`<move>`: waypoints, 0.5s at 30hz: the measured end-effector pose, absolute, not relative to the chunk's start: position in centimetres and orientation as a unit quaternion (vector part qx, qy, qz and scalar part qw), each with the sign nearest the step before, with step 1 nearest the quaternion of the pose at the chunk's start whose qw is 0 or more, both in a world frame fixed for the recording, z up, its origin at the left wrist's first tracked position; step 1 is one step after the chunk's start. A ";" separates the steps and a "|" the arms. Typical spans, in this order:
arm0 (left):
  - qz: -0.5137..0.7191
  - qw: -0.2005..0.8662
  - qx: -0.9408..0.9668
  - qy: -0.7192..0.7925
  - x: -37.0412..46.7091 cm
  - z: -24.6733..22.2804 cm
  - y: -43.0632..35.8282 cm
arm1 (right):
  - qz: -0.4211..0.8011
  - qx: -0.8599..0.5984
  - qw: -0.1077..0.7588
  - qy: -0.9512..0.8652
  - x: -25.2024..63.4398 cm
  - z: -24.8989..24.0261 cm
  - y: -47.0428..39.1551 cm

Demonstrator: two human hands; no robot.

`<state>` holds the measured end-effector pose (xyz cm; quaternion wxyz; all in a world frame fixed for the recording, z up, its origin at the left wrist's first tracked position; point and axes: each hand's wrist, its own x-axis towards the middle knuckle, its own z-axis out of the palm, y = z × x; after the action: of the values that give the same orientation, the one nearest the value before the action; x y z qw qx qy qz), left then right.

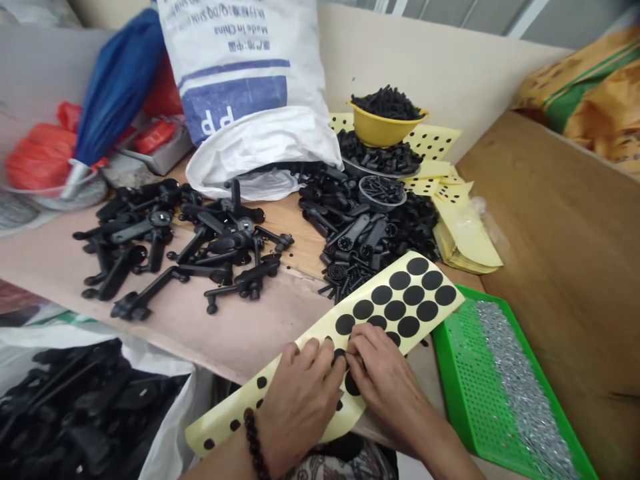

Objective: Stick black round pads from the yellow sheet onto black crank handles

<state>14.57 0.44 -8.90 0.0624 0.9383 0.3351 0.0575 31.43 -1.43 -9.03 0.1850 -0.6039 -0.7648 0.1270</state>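
A yellow backing sheet (323, 327) with rows of black round stickers (395, 311) lies slantwise before me, over the table's front edge. Its far end still carries full discs, while small black dots show on the near end. My left hand (304, 400), a dark bead bracelet at its wrist, lies over the sheet with fingers curled onto it. Beside it, my right hand (385, 373) pinches at a black disc mid-sheet. The fingertips of both hands almost meet there, and they partly hide that disc.
Black crank-like parts (200, 247) lie heaped on the table (260, 320). Behind stand a white woven sack (250, 80) and a yellow bowl (383, 127) of black pieces. A green basket (465, 373) with small metal pieces is at right; a bag of black parts (90, 413) sits front left.
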 end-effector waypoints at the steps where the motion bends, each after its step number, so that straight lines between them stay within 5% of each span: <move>1: 0.059 0.061 0.939 0.334 14.6 -9.0 0.5 | 0.143 -0.603 0.191 -0.761 31.4 -9.0 -1.5; 15: 0.233 0.006 0.904 0.358 10.1 -7.9 3.4 | 0.198 -0.498 0.276 -0.798 33.2 -9.0 -1.9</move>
<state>10.09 3.39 -7.87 0.0055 0.9041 0.3584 0.2327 33.23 -1.85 -9.04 0.2758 -0.4978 -0.7982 0.1977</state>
